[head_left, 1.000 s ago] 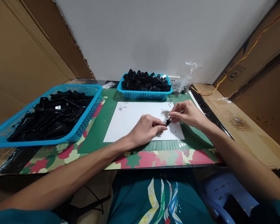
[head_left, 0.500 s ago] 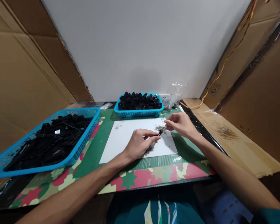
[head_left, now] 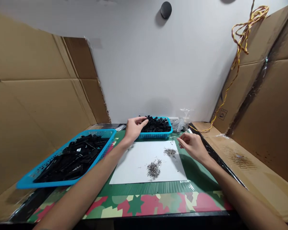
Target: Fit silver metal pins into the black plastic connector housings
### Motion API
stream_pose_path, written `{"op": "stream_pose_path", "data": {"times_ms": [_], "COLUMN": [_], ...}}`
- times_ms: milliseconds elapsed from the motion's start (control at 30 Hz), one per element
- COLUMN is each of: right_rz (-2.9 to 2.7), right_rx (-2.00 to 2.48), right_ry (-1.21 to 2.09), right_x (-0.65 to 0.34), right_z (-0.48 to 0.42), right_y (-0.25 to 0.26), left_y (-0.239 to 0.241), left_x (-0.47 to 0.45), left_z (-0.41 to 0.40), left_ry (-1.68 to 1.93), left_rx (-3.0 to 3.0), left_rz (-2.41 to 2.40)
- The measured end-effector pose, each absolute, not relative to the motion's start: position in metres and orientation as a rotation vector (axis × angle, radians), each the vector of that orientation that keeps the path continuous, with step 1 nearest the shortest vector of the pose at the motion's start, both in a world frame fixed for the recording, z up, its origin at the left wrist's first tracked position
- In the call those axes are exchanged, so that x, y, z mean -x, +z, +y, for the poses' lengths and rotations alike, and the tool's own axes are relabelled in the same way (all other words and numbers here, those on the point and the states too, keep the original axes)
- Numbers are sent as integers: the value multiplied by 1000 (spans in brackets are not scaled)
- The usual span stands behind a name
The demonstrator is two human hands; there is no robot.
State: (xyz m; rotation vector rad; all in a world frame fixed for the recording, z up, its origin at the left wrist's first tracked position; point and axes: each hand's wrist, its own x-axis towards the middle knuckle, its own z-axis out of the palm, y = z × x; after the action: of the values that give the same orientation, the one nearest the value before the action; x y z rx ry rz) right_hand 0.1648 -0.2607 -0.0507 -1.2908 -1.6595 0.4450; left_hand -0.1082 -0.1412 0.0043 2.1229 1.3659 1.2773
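Note:
My left hand (head_left: 133, 129) is over the left end of the small blue basket (head_left: 156, 135), its thumb and index finger slightly apart. Black plastic pieces (head_left: 158, 124) fill that basket, and I make out none held between the fingers. My right hand (head_left: 192, 145) hovers by the right edge of a white sheet (head_left: 132, 169), its fingertips pinched; what is in them is too small to name. On the sheet lie a larger pile of tiny metal pins (head_left: 154, 170) and a smaller pin pile (head_left: 170, 152).
A large blue basket (head_left: 108, 147) of long black plastic parts (head_left: 74, 156) stands at the left. Clear plastic bags (head_left: 180, 125) lie at the back right. Cardboard walls (head_left: 261, 105) flank the table, and a yellow-red twisted cable (head_left: 227, 92) hangs down the right one.
My left hand has moved from above the sheet, where it held a small black piece, back and left to the small basket. My right hand stays near the sheet's right edge. The view has tilted up.

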Motion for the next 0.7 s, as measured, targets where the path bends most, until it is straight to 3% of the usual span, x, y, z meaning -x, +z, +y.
{"op": "stream_pose_path", "data": {"times_ms": [267, 500, 700], "right_rz": [-1583, -1635, -1775], "right_rx": [1100, 1141, 1283], "right_ry": [764, 664, 511], "right_x": [-164, -170, -173], "right_z": [-270, -270, -268], "right_y": [-33, -29, -28], "left_y": [18, 6, 43], "left_x": [81, 75, 108], "left_z": [-88, -91, -107], "left_ry": [1015, 804, 805], "left_rx": [-2410, -2547, -2534], "left_rz": [1532, 1546, 1622]}}
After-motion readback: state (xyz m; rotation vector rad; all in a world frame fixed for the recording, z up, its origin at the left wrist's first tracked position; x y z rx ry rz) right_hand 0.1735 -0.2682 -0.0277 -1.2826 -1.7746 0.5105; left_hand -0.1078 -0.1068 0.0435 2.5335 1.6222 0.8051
